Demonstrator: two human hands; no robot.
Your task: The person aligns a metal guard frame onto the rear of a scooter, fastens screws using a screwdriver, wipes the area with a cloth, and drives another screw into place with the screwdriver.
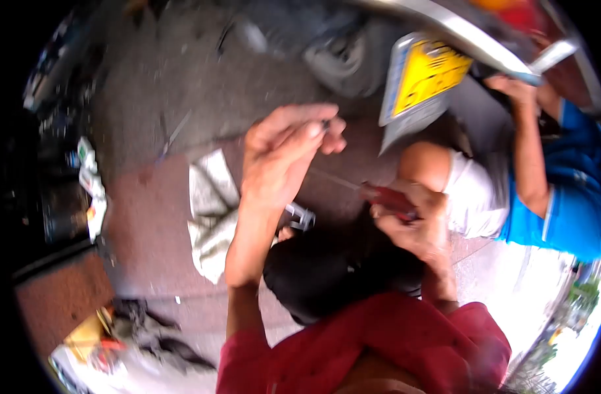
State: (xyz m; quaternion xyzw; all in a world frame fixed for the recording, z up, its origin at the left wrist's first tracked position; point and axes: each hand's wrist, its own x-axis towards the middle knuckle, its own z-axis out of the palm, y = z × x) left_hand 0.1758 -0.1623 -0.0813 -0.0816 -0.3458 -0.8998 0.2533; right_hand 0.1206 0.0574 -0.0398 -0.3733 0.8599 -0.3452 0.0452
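At the far left, a reddish-brown block (67, 295) is standing near the dark rim of the view, and above it some crumpled white packaging (92, 187) is showing. Just right of the block, dark rumpled cloth (146, 328) is lying in a heap, while higher up a thin stick-like thing (177, 134) is lying on the ground. Next along, a whitish cloth (209, 197) is lying in folds on the reddish floor (149, 223), partly disappearing behind the person's left forearm.

Above the floor, the left hand (277, 148) is hovering, its thumb and fingertips pinching a small dark piece (326, 123) that is looking too blurred to identify. Lower in the view, a small metallic thing (301, 217) is showing beside the black trousers (340, 269), and the red shirt (372, 328) is filling the bottom. Farther off, a wheel (343, 59) is standing in shadow.

To the right, a red tool (392, 200) is sitting in the right hand (424, 220), whose thumb and fingers are gripping it above the thigh; blur is hiding its exact kind. The two hands are holding their things apart. Beyond, a yellow plate (432, 72) with dark characters is hanging at a tilt below a silver bumper (458, 26). At the far right, another person in a blue top (563, 203) is sitting low with one knee bent, a hand (514, 87) showing by the bumper, though whether it is touching the metal I cannot tell
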